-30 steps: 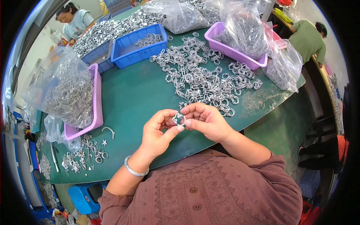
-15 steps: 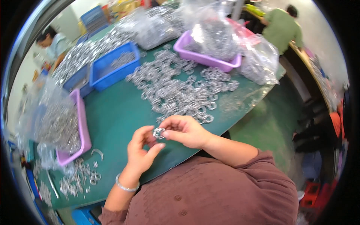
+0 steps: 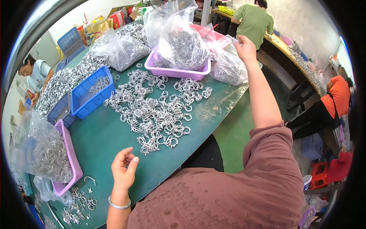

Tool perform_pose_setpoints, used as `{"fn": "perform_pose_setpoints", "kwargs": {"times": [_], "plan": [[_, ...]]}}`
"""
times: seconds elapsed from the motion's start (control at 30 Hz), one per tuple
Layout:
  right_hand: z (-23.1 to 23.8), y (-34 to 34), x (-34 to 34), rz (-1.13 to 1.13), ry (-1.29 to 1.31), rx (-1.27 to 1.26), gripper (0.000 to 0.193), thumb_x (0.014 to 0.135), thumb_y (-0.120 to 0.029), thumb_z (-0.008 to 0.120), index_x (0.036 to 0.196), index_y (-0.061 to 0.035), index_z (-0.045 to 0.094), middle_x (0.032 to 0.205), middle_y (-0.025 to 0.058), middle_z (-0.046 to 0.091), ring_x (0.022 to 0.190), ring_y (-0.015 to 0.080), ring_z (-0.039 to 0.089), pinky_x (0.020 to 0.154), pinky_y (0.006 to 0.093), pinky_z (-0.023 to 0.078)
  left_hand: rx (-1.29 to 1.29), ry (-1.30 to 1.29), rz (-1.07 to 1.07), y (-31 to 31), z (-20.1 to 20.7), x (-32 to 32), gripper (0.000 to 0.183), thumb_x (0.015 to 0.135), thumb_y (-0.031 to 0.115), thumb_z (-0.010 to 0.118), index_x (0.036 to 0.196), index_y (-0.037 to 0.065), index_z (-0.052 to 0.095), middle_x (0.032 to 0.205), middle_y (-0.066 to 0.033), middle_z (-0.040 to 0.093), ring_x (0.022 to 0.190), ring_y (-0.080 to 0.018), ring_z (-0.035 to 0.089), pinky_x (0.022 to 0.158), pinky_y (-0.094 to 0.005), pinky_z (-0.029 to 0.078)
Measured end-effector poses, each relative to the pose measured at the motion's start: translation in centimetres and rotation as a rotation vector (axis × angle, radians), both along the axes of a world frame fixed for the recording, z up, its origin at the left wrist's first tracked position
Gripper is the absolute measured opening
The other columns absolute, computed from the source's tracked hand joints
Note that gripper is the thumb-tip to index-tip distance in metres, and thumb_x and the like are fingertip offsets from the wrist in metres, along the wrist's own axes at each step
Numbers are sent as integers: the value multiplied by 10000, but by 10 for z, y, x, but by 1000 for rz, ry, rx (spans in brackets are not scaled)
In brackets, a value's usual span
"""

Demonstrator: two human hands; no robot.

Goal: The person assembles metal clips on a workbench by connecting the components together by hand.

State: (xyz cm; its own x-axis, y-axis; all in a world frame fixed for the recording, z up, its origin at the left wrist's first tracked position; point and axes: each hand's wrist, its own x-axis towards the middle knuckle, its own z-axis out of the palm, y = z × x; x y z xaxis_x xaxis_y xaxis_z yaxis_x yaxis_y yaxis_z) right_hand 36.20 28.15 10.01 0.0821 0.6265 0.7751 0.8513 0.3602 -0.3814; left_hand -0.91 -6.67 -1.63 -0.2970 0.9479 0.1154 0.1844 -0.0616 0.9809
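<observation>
My right hand is stretched out to the far right edge of the table, at the top of a clear plastic bag of small metal pieces. Its fingertips are pressed together; whether they pinch the bag or a small piece, I cannot make out. Low over the near edge, my left hand has loosely bent fingers, the thumb apart, and nothing visible in it. A bangle circles that wrist. In front of it spreads a loose pile of silver-grey metal rings on the green table.
A purple tray holds another bag of rings. Blue bins stand left of the pile, a second purple tray at the near left. Small metal parts lie near it. Several people work around, one in green.
My right hand has left my left hand and reached far right to the bag. The ring-like metal piece held between both hands no longer shows there. The view has shifted too.
</observation>
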Motion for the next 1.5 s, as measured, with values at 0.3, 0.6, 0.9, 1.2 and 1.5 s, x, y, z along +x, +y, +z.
{"fn": "perform_pose_setpoints", "kwargs": {"times": [0.3, 0.6, 0.9, 1.2, 1.5], "plan": [[-45, -74, -57, 426, 49, -215, 181, 745, -93, 574, 902, -8, 600, 789, 123, 601, 709, 194, 587, 624, 284, 458, -55, 81, 39, 2, -5, -2, 224, 750, 20, 606, 968, -15, 563, 817, -31, 526, 702, -85, 513, 635, -203, 441], [-90, -163, -188, 1040, -381, -154, 117, 696, -104, 597, 809, -73, 587, 820, 61, 521, 800, 252, 487, 722, 344, 388, -67, 110, 34, 2, -3, -5, 208, 757, 47, 605, 953, -15, 575, 811, -36, 529, 684, -82, 512, 614, -199, 440], [-101, -162, -216, 1065, -484, -286, 90, 692, -124, 597, 775, -118, 630, 892, 43, 515, 910, 248, 444, 791, 370, 338, -73, 61, 17, -4, -7, -9, 192, 781, 21, 588, 968, -10, 565, 806, 2, 522, 704, -54, 491, 637, -178, 421], [-82, -193, -227, 1456, 515, -1364, 110, 797, -63, 575, 892, -7, 575, 842, 3, 565, 768, 64, 517, 704, 213, 429, 75, -97, 24, 7, 21, 6, 485, 745, -22, 594, 1199, 29, 435, 1049, -74, 462, 844, -104, 496, 713, -219, 438], [-90, -236, -233, 1561, 771, -1488, 96, 822, -113, 558, 843, -20, 568, 775, 12, 574, 679, 58, 492, 624, 202, 408, 198, -152, -76, 2, 13, 4, 339, 806, 2, 547, 1140, 2, 491, 933, -39, 495, 837, -100, 519, 709, -227, 453]]}}
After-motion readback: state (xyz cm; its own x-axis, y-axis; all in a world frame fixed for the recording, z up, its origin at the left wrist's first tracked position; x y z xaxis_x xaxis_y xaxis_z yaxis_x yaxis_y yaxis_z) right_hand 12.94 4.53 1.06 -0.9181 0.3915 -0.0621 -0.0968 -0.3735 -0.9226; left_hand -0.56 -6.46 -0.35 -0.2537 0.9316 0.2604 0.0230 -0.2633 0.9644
